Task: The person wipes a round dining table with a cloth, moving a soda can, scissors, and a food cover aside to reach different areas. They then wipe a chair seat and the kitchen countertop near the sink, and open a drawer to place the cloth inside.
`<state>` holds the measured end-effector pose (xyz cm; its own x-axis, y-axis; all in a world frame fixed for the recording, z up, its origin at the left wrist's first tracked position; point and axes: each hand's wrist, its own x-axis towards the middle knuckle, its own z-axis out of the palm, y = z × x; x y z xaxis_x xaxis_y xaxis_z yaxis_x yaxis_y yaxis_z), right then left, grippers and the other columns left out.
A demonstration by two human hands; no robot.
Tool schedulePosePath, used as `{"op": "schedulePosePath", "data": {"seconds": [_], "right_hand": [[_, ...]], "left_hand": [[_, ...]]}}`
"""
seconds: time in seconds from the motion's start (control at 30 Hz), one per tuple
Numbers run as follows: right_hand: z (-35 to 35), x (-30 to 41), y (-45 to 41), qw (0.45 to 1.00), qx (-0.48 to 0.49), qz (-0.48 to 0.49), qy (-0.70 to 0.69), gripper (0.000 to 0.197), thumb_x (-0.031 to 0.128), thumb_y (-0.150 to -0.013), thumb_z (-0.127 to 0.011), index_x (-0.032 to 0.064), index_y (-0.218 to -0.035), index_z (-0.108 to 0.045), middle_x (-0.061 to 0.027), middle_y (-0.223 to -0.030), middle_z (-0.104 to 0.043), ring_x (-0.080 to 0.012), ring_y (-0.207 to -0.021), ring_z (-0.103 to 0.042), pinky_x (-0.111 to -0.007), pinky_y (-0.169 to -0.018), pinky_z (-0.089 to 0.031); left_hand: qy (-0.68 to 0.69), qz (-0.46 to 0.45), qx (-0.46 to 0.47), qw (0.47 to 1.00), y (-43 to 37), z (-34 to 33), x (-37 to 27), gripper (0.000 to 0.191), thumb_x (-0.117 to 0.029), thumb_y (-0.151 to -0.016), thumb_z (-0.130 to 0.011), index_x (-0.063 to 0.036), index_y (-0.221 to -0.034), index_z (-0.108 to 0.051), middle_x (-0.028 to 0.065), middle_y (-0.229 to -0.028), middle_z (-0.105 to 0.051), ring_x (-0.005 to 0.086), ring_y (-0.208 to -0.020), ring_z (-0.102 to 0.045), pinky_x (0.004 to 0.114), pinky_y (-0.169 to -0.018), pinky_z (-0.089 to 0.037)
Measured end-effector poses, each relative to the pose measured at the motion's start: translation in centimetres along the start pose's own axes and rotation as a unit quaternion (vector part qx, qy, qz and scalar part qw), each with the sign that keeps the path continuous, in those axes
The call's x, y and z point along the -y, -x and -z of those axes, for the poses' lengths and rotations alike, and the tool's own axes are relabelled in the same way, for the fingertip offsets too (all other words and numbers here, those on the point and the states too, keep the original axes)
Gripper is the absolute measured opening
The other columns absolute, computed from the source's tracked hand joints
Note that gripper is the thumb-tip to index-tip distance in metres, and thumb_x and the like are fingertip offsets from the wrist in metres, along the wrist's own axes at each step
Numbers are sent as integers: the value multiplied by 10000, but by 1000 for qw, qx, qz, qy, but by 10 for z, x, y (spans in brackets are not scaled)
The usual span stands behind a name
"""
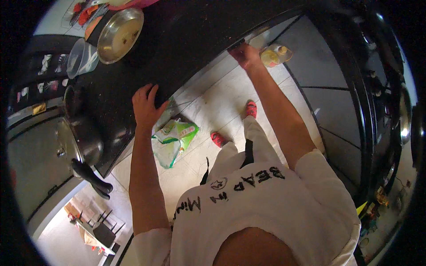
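My left hand (146,104) rests with spread fingers at the edge of the black countertop (186,40), holding nothing. Farther right, my right hand (244,56) is at the counter's front edge, its fingers bent and partly hidden in shadow; whether they grip something there cannot be told. Close beside that hand, on the floor side, is a clear bottle of yellow liquid (271,57). A round metal pan or bowl (120,36) with some residue in it stands on the counter beyond my left hand, next to a clear plastic container (81,60).
A dark pan with black handles (88,139) is at the counter's left end. On the tiled floor lies a green and white plastic bag (176,134), near my feet in red shoes (252,109). Grey cabinet fronts (329,66) stand at the right. A table and chair appear at lower left.
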<state>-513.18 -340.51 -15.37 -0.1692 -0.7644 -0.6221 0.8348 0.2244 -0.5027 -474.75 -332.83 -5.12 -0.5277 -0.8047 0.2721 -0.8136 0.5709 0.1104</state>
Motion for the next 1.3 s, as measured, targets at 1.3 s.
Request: {"op": "schedulePosePath", "data": {"seconds": [1.3], "right_hand": [[144, 10, 134, 449, -128, 367, 805, 467, 214, -910, -591, 46, -1324, -455, -224, -1180, -537, -454, -1018, -592, -515, -829, -526]], "left_hand": [[26, -43, -96, 994, 7, -6, 8, 553, -412, -770, -785, -84, -1188, -631, 116, -1219, -591, 332, -1112, -556, 459, -921, -448]]}}
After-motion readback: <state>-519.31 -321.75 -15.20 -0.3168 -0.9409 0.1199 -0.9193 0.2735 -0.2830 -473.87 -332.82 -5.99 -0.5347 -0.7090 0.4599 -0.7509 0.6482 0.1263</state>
